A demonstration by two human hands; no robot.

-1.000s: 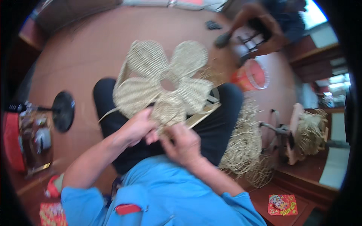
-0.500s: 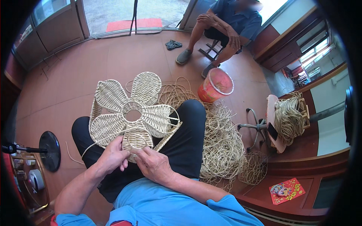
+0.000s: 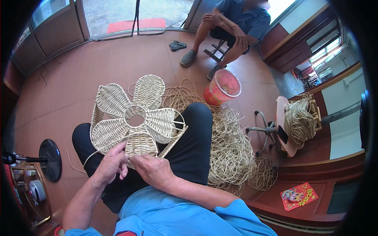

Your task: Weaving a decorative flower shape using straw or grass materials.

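A flower-shaped woven straw piece (image 3: 110, 133), with five petals round a hole and a woven rim behind, lies across my lap. My left hand (image 3: 115, 164) grips the lower petal's left edge, index finger along it, other fingers curled. My right hand (image 3: 154, 171) pinches the bottom of that petal, its fingertips partly hidden. A loose cord (image 3: 94, 154) runs from the piece down past my left hand.
A seated person (image 3: 236, 27) is ahead at the right, near a red bucket (image 3: 220, 92). Tangled straw cord (image 3: 230, 153) lies right of my legs. A swivel chair (image 3: 285, 143) holds more cord and a black phone. A fan base (image 3: 51, 165) stands left.
Since a second ago the view has swung, showing more of the doorway. The cord loop seen over the lower petal half a second ago has tightened away, and my hands have shifted slightly.
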